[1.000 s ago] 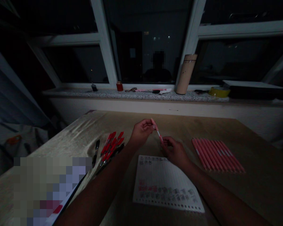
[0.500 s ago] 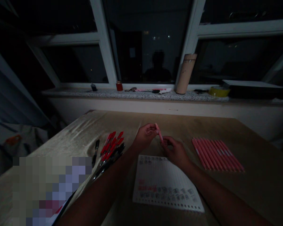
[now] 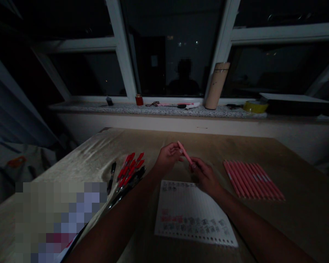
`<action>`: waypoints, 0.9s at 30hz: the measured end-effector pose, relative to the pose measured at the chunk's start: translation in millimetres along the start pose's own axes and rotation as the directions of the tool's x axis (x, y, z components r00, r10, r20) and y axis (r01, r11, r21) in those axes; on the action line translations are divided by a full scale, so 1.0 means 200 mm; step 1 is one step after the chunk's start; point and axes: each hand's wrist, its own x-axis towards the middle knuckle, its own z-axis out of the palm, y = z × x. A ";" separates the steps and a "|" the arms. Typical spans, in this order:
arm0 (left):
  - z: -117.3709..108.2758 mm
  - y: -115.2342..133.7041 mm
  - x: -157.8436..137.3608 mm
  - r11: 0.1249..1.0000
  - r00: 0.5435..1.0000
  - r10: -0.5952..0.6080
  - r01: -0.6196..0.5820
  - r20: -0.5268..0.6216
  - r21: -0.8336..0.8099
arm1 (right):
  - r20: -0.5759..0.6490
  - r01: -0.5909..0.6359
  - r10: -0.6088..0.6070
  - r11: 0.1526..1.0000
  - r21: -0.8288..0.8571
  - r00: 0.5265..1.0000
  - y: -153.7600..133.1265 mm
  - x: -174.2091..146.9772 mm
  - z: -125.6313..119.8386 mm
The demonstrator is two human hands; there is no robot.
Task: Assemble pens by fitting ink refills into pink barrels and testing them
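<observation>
A pink pen (image 3: 185, 154) is held up at a slant above the table, its upper end pointing away to the left. My left hand (image 3: 168, 156) pinches it near the upper end. The lower end sits in the closed fingers of my right hand (image 3: 204, 172). Under and in front of my hands lies a spiral-holed lined sheet (image 3: 192, 212) with rows of dark and pink scribbled marks. To my right, a neat row of similar pink pens (image 3: 253, 179) lies flat side by side.
Left of my left arm lie red-capped pens (image 3: 130, 170) and black pens (image 3: 134, 180), with one black pen (image 3: 111, 175) apart. On the windowsill (image 3: 120, 109) stand a cardboard tube (image 3: 217, 86), a red jar (image 3: 139, 100) and yellow tape (image 3: 254, 106). A blurred patch covers the lower left.
The pink pen has tilted further, its upper end shifting slightly left and its lower end right. My right hand's fingers have closed more around the lower end.
</observation>
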 end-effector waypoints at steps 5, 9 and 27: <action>0.01 -0.01 -0.01 0.981 0.997 -0.074 0.070 -0.018 -0.182 | -0.017 -0.152 0.178 0.883 0.445 0.984 -0.01 0.03 0.03; 0.03 -0.02 -0.01 0.965 0.994 -0.099 0.084 -0.046 -0.250 | 0.125 -0.331 0.338 0.666 0.669 0.933 -0.06 0.05 0.01; -0.02 0.02 0.03 0.950 0.975 0.001 -0.071 -0.224 -0.303 | -0.014 -0.276 0.319 0.842 0.464 0.948 0.01 0.02 0.06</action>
